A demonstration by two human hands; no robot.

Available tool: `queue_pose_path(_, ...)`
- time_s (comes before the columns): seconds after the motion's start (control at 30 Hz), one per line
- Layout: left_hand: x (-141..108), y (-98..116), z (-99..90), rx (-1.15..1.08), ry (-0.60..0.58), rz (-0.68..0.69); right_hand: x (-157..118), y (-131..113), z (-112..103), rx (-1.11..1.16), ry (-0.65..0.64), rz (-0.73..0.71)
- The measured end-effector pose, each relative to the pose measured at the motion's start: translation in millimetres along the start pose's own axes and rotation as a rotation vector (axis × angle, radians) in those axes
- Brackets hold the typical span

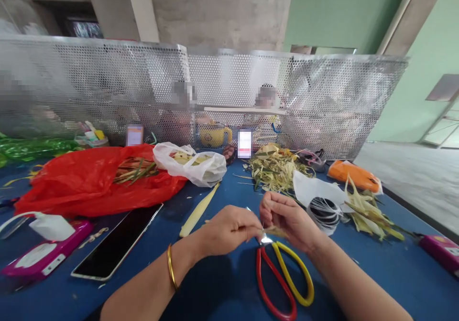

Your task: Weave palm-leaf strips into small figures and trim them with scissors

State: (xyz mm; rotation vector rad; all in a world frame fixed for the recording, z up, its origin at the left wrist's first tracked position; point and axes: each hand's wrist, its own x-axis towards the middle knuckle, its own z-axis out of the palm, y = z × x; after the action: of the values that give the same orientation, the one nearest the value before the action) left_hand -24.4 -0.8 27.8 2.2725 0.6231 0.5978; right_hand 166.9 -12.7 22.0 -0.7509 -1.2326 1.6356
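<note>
My left hand (229, 229) and my right hand (287, 216) meet above the table, with fingertips pinched close together. What they pinch is too small and hidden to name; a thin line shows between them, and a pale dry strip (275, 231) lies beside my right fingers. Just below the fingertips lie scissors (264, 240) with one red handle (263, 290) and one yellow handle (306, 283). Left of my left hand is a long pale husk-like leaf (201, 208). A coil of thin wire or cord (324, 216) sits by my right wrist.
On the left are a phone (118, 242), a purple power strip (46, 256) and a red plastic bag (86, 182). Behind stand a white bag (211, 168), a dry-leaf heap (276, 168) and a perforated screen (229, 72). An orange packet (353, 175) lies right.
</note>
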Motion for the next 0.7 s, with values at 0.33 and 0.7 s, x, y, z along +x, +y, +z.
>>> queue_pose_path(0.33,7.9,-12.0,8.7,0.082,0.462,-0.323,3.5,30.5,16.9,0.036,0.211,-0.090)
queue_pose_path(0.7,-1.8,-5.0,3.0,0.153,-0.143,-0.012,-0.1,3.9,-2.3,-0.171,-0.051,0.134)
